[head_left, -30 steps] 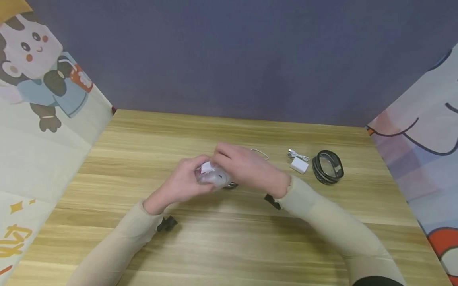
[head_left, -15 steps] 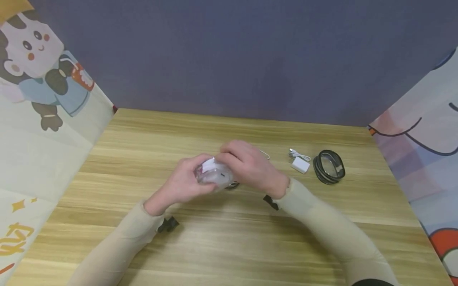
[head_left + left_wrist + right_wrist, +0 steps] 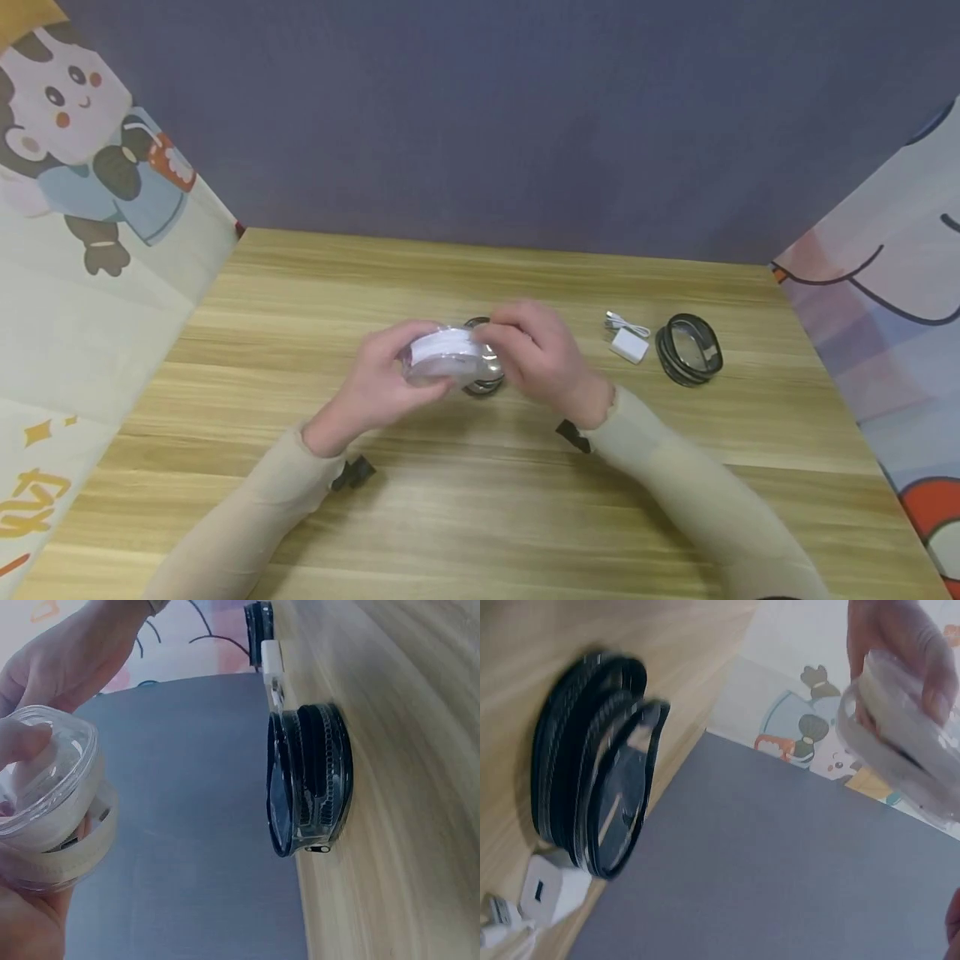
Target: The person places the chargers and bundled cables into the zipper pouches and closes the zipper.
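Observation:
My left hand (image 3: 375, 375) grips a clear, rounded plastic case (image 3: 446, 354) above the table, thumb on the near side and fingers round the far side. A white band shows in it. In the left wrist view the case (image 3: 52, 795) has two rounded layers with a gap between them. The curled fingers of my right hand (image 3: 543, 354) pinch its right edge. Beneath the hands stands a round black zip case (image 3: 483, 387) with a clear window, partly hidden in the head view; the left wrist view shows this zip case (image 3: 311, 780) whole, its zip pull at one end.
A white charger block (image 3: 628, 346) and a coiled white USB cable (image 3: 628, 325) lie to the right. Another black zip case (image 3: 688, 350) stands beyond them. A dark blue panel (image 3: 510, 125) rises behind the wooden table (image 3: 480, 517), with printed walls at both sides.
The clear case has turned, so more of its white band faces the head camera. My right hand has shifted right, uncovering more of the black zip case. A thin white loop is now hidden.

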A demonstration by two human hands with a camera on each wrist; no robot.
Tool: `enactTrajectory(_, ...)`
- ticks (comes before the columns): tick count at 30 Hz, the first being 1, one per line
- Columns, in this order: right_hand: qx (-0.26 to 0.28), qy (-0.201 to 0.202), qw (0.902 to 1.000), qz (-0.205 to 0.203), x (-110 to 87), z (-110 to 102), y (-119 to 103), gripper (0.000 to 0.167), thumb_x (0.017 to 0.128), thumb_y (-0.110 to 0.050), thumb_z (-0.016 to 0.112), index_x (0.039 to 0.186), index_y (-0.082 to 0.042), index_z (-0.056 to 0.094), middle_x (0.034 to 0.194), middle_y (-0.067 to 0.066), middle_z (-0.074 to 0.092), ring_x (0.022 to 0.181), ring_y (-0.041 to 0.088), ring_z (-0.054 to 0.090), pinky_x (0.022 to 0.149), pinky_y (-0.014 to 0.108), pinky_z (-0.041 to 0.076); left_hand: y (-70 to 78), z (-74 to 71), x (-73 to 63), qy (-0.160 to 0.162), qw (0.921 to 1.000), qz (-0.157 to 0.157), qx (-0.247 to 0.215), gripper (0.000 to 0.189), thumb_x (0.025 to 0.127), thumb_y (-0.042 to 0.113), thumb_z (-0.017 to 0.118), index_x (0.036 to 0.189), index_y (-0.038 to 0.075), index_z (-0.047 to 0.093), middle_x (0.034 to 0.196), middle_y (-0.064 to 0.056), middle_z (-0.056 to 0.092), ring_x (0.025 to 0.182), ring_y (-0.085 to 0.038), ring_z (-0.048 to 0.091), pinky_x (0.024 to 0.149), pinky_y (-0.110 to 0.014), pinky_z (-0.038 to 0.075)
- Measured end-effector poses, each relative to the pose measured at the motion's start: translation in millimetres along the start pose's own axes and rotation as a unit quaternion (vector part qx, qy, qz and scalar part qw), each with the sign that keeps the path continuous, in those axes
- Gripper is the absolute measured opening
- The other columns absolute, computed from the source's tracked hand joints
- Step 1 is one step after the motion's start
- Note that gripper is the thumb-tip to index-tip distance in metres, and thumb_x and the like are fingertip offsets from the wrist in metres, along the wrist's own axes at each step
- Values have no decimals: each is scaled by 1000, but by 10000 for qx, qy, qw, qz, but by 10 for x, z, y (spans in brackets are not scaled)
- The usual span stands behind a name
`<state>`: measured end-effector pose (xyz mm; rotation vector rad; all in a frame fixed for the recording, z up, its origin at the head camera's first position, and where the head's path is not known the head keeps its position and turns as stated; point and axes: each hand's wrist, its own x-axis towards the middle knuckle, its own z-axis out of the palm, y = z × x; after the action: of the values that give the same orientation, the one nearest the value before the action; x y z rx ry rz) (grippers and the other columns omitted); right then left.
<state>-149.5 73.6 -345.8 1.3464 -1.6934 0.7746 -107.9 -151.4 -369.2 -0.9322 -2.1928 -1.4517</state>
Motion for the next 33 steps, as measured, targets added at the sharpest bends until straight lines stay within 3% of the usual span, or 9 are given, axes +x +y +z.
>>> enactTrajectory(8, 777, -314, 9913, 1013, -55, -106, -154, 8, 97, -4, 61, 96, -1, 69, 95, 12, 63, 83, 24, 62, 73, 28, 56, -80, 40, 28, -78, 9923, 1203, 296, 44, 67, -2, 82, 108, -4, 65, 102, -14, 71, 92, -26, 68, 88, -31, 56)
enactTrajectory(12, 1467, -439, 9744, 1644, -115, -209, -248, 7, 89, -1, 70, 95, -2, 70, 96, 8, 65, 81, 18, 61, 72, 22, 54, -53, 45, 48, -217, 9767, 1901, 975, 42, 70, 1, 81, 109, -2, 65, 105, -15, 71, 96, -28, 68, 89, -33, 57)
enactTrajectory(14, 1993, -416, 9580, 2019, -141, -240, -291, 10, 85, 0, 72, 95, -2, 71, 96, 8, 67, 79, 16, 60, 69, 20, 53, -36, 44, 47, -189, 9668, 2231, 1236, 43, 71, 3, 82, 110, -3, 65, 106, -16, 71, 96, -30, 69, 89, -36, 57)
enactTrajectory(16, 2629, -387, 9326, 2443, -158, -255, -334, 13, 83, 3, 73, 95, -1, 71, 96, 9, 68, 78, 16, 61, 68, 22, 55, -19, 45, 41, -129, 9599, 2461, 1333, 44, 71, 4, 83, 110, -4, 64, 107, -17, 71, 96, -31, 69, 88, -38, 58)
enactTrajectory(20, 3686, -255, 8692, 3287, -168, -268, -420, 17, 79, 10, 74, 94, 3, 71, 96, 12, 68, 84, 20, 63, 72, 29, 59, 8, 59, 22, -17, 9565, 2662, 1189, 40, 76, 7, 81, 111, -5, 64, 108, -17, 71, 96, -33, 70, 88, -40, 58)
enactTrajectory(21, 3841, -232, 8562, 3446, -167, -270, -442, 17, 79, 12, 73, 94, 4, 70, 96, 13, 68, 86, 21, 63, 74, 31, 60, 17, 65, 19, 14, 9556, 2713, 1150, 38, 78, 8, 80, 111, -5, 64, 109, -18, 71, 96, -33, 70, 88, -40, 58)
enactTrajectory(23, 3974, -185, 8412, 3664, -166, -275, -481, 15, 80, 11, 73, 94, 5, 69, 95, 14, 68, 88, 21, 63, 76, 32, 60, 32, 77, 14, 78, 9538, 2800, 1085, 34, 82, 9, 77, 111, -5, 65, 109, -18, 71, 96, -34, 70, 88, -41, 58)
enactTrajectory(27, 3978, -133, 8313, 3880, -161, -290, -528, 14, 83, 9, 72, 94, 6, 66, 93, 12, 67, 85, 18, 63, 75, 29, 59, 52, 97, 16, 184, 9514, 2937, 914, 31, 85, 8, 74, 109, -8, 65, 109, -20, 71, 96, -36, 70, 88, -42, 58)
enactTrajectory(33, 4047, -94, 8340, 3749, -112, -326, -553, 12, 83, 6, 71, 93, 4, 63, 90, 11, 66, 82, 18, 62, 73, 28, 58, 78, 95, 16, 282, 9459, 3178, 592, 26, 87, 6, 72, 107, -9, 64, 107, -23, 70, 95, -39, 69, 88, -42, 58)
